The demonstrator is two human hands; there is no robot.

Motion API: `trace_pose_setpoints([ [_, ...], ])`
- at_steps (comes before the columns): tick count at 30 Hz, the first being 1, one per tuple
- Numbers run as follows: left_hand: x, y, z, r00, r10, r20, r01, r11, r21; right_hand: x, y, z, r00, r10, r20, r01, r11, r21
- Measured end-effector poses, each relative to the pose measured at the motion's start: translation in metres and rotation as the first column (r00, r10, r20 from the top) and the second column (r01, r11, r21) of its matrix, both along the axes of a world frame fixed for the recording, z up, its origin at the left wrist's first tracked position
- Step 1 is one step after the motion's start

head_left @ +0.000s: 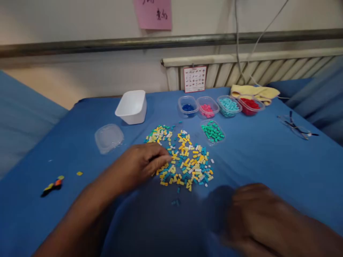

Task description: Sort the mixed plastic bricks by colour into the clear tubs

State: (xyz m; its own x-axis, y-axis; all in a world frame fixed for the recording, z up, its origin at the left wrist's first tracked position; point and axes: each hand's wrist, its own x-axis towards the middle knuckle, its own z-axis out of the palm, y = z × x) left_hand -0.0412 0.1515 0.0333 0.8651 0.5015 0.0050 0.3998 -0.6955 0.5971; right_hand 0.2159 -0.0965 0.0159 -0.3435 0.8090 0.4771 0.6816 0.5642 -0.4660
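Observation:
A loose pile of small yellow, teal and white bricks (184, 157) lies spread on the blue tablecloth (268, 157). My left hand (142, 164) rests at the pile's left edge, fingers curled and pinched together over the bricks; what they hold is hidden. My right hand (257, 214) hovers low near the front of the table, right of the pile, blurred by motion, its fingers not visible.
Behind the pile stand small clear tubs of blue (188, 106), pink (207, 109), light blue (229, 105), red (250, 104) and green bricks (213, 131). A white tub (132, 106) and a clear lid (108, 137) sit left. Glasses (296, 126) lie right; stray bricks (53, 185) lie far left.

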Motion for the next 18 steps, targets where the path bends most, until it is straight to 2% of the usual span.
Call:
trace_pose_setpoints([
  [1, 0.007, -0.010, 0.003, 0.999, -0.024, 0.046, 0.027, 0.998, -0.057, 0.000, 0.009, 0.005, 0.997, 0.074, 0.017, -0.072, 0.989, -0.132],
  [2, 0.013, -0.020, 0.006, 0.994, -0.062, 0.087, 0.071, 0.992, -0.103, -0.001, 0.019, 0.009, 0.995, 0.096, 0.007, -0.093, 0.982, -0.164],
  [4, 0.024, -0.039, 0.011, 0.973, -0.147, 0.180, 0.183, 0.963, -0.199, -0.005, 0.038, 0.013, 0.998, 0.064, -0.014, -0.065, 0.994, -0.090],
  [6, 0.030, -0.051, 0.012, 0.962, -0.144, 0.233, 0.216, 0.923, -0.318, -0.008, 0.056, 0.012, 0.999, 0.042, -0.031, -0.042, 0.999, 0.002],
  [10, 0.033, -0.052, 0.009, 0.953, 0.048, 0.299, 0.141, 0.802, -0.580, -0.010, 0.083, -0.003, 0.995, -0.008, -0.098, 0.016, 0.997, 0.073],
  [14, 0.033, -0.046, 0.000, 0.948, 0.165, 0.271, 0.056, 0.753, -0.655, -0.012, 0.095, -0.023, 0.993, -0.052, -0.108, 0.073, 0.977, 0.202],
  [18, 0.034, -0.049, -0.015, 0.934, 0.242, 0.262, 0.022, 0.695, -0.718, -0.016, 0.097, -0.034, 0.970, -0.049, -0.237, 0.101, 0.972, 0.212],
])
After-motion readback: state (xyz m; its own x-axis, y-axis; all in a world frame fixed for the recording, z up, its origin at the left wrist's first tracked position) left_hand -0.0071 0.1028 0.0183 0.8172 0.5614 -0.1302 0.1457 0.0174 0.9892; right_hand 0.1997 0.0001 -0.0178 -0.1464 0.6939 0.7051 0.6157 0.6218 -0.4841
